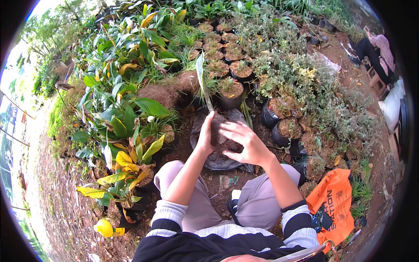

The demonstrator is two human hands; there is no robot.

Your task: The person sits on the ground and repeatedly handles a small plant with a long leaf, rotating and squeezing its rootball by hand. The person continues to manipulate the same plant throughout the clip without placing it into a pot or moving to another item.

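A snake plant (203, 83), with one upright leaf edged in pale yellow, stands in front of me with a dark root ball (220, 131) of soil and roots. My left hand (206, 136) lies along the left side of the root ball, near the base of the leaf. From the right, my right hand (245, 140) cups the same root ball with its fingers spread. Beneath it, a grey plastic sheet or bag (226, 163) lies on the soil between my knees. Another variegated leaf (246, 113) shows just behind my right hand.
Leafy plants with yellowing leaves (124, 160) crowd the left. Black grow bags of soil (230, 90) stand ahead. Grey-green shrubby plants (294, 62) fill the right. A yellow bottle (106, 227) lies lower left, an orange bag (337, 203) lower right. Another person (376, 52) sits far right.
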